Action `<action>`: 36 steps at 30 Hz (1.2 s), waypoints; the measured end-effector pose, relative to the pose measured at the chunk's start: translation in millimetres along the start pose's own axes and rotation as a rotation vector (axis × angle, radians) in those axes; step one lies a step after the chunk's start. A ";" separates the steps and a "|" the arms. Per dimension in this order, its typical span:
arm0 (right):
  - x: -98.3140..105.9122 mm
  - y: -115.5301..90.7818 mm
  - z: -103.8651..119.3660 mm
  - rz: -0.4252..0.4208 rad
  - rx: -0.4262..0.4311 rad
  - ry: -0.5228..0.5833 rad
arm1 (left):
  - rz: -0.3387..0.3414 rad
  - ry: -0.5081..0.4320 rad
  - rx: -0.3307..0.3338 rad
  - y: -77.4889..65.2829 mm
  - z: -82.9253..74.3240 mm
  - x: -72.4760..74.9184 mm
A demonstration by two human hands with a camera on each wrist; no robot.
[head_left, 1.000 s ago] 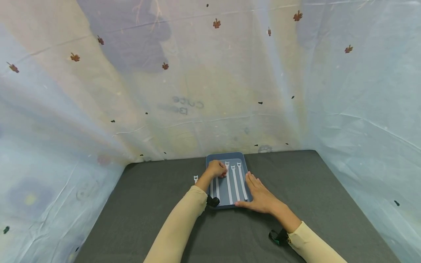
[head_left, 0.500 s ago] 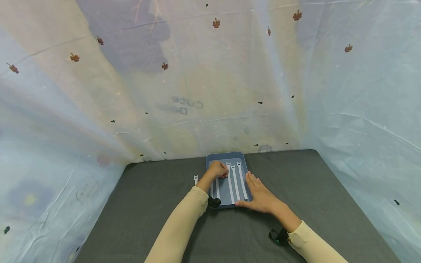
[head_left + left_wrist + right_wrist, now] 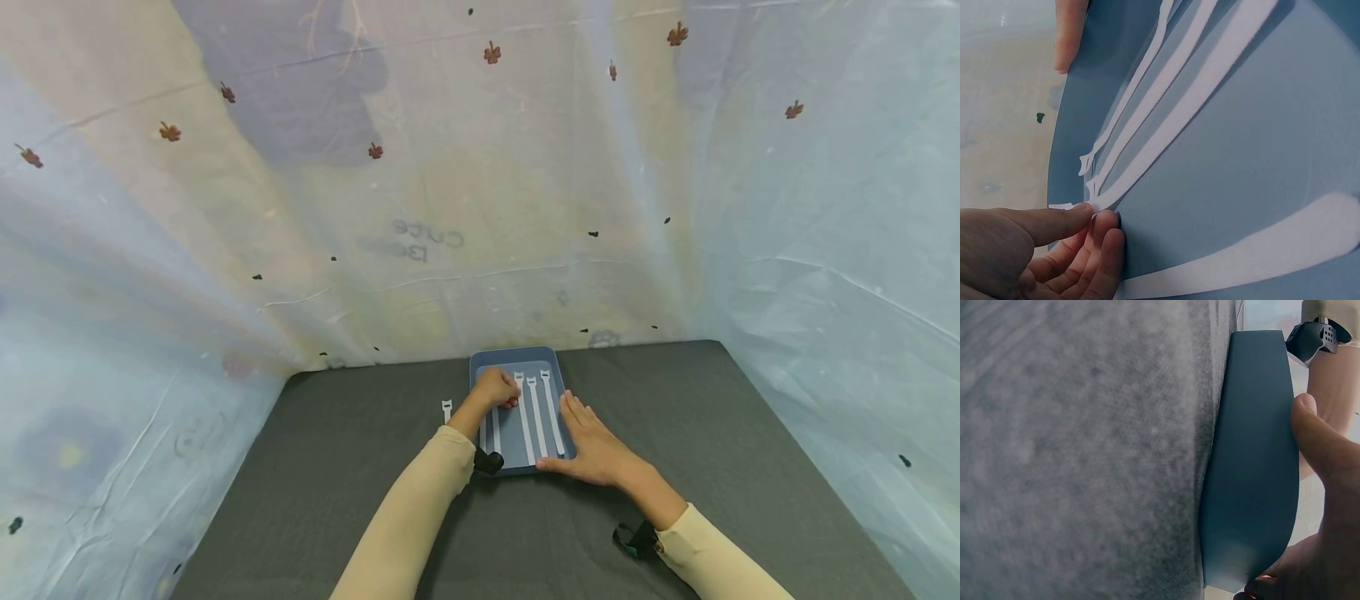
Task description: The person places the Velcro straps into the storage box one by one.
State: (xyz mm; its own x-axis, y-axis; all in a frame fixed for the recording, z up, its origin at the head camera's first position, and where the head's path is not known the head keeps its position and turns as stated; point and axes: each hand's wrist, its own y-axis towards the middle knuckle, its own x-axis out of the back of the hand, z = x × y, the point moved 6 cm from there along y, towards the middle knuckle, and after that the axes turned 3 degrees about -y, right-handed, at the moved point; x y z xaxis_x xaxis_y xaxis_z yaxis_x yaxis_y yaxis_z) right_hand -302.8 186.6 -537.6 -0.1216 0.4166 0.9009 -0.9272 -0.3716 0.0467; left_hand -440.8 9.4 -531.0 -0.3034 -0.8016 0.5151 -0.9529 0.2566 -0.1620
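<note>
A shallow blue tray (image 3: pixel 512 354) holds several white hook-and-loop cable ties lying lengthwise. My left hand (image 3: pixel 495 388) reaches over the tray and pinches one cable tie (image 3: pixel 1172 134) between thumb and fingers, just below its slotted head. To its right lie two more cable ties, a middle one (image 3: pixel 537 421) and one by the right wall (image 3: pixel 552 417). Left of the pinched one, others are partly hidden under my left forearm. My right hand (image 3: pixel 596 450) rests at the tray's near right corner, fingers straight along the right side, thumb (image 3: pixel 1307 415) on the near rim.
One more white cable tie (image 3: pixel 447 407) lies on the dark grey cloth (image 3: pixel 360 450) left of the tray, partly behind my left wrist. Printed sheeting (image 3: pixel 480 183) hangs behind the table and along both sides.
My left hand has shifted the pinched cable tie slightly right, nearer the middle one; its head then eased back a little left. My right hand has stayed at the tray's corner.
</note>
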 end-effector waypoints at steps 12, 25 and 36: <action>-2.6 1.7 -0.5 -0.012 0.015 -0.002 | -0.012 -0.012 0.014 -5.6 0.4 3.3; -1.9 1.0 1.6 -0.001 0.002 0.001 | 0.008 -0.039 -0.039 -8.7 1.6 14.9; 0.3 -0.6 2.3 -0.005 -0.009 0.015 | 0.107 -0.084 -0.215 -16.8 4.9 37.3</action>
State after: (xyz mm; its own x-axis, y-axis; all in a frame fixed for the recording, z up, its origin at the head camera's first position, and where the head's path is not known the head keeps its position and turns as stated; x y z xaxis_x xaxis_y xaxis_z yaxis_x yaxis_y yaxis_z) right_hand -301.4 185.1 -536.3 -0.1220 0.4314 0.8939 -0.9309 -0.3620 0.0476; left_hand -436.1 -27.5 -513.1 -0.4099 -0.8037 0.4314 -0.8957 0.4439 -0.0240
